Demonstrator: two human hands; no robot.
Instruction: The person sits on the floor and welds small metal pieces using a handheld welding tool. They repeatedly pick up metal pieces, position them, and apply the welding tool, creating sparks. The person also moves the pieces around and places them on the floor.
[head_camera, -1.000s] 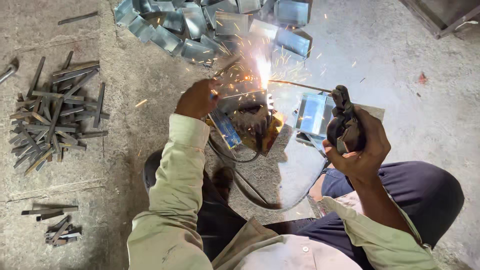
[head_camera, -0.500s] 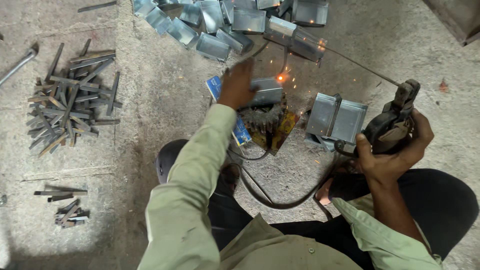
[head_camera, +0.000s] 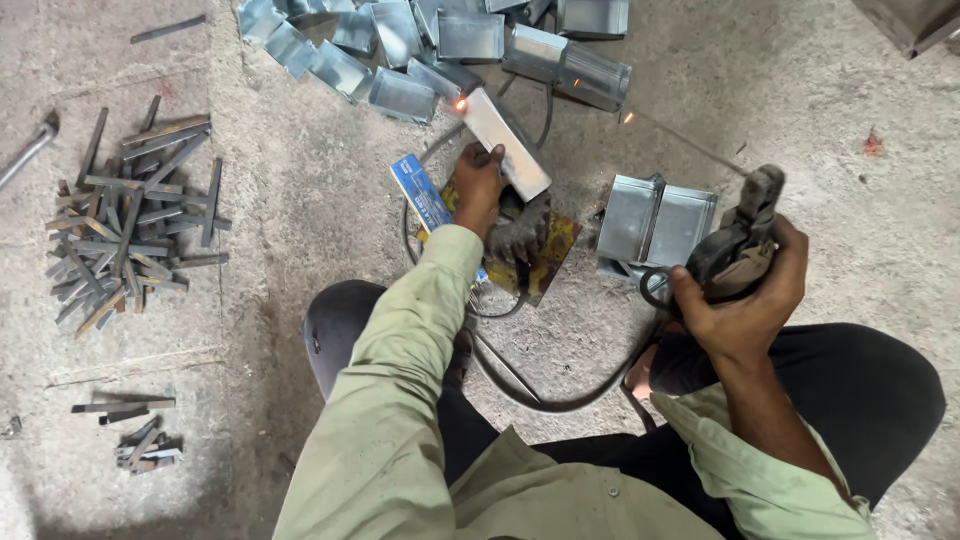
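Note:
My left hand (head_camera: 478, 185) grips a bent sheet-metal piece (head_camera: 507, 142) and holds it tilted above a yellowish work plate (head_camera: 545, 255); its far end glows orange. My right hand (head_camera: 742, 300) is closed on a dark welding electrode holder (head_camera: 740, 240), whose thin rod (head_camera: 680, 140) points up-left toward a small spark. A black cable (head_camera: 540, 395) loops from the holder across the floor by my knees. Beside the holder sits a folded metal box part (head_camera: 655, 222). A blue electrode packet (head_camera: 422, 195) lies under my left wrist.
A heap of finished sheet-metal boxes (head_camera: 420, 45) lies at the top. Several flat steel strips (head_camera: 125, 220) are piled on the left, with a few short offcuts (head_camera: 135, 430) lower left. I am sitting on the concrete floor (head_camera: 300, 180), dark trousers at right.
The welding arc has stopped. My left hand has lifted the metal piece off the plate and swung it up toward the heap. My right hand drew the holder back to the right.

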